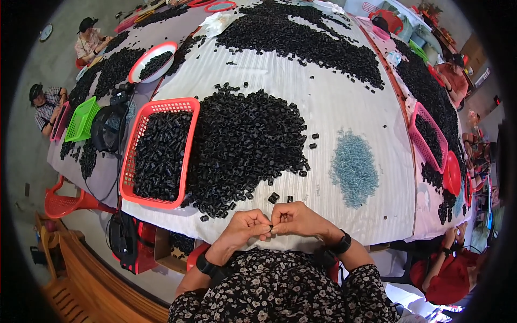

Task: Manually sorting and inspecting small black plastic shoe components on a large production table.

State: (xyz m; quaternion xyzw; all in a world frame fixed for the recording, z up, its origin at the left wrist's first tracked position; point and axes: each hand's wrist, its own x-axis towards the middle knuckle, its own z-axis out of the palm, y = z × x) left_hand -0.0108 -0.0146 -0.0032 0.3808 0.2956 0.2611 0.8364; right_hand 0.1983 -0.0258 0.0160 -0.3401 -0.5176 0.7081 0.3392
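Note:
My left hand (250,225) and my right hand (293,219) meet at the table's near edge, fingertips pinched together. Between them is a small black plastic part (270,228), mostly covered by the fingers. Just beyond my hands lies a big heap of short black tube-like pieces (247,145). A few loose black pieces (273,198) sit between the heap and my hands. To the right is a pile of small clear bluish pieces (354,169), too small to make out singly. At the left, a red plastic basket (193,145) is filled with black pieces.
Another long heap of black pieces (301,40) spreads over the far table. A white bowl with a red rim (171,47), a green basket (82,119) and a pink basket (442,142) stand at the sides. People sit around, one close at right in a red top (455,277).

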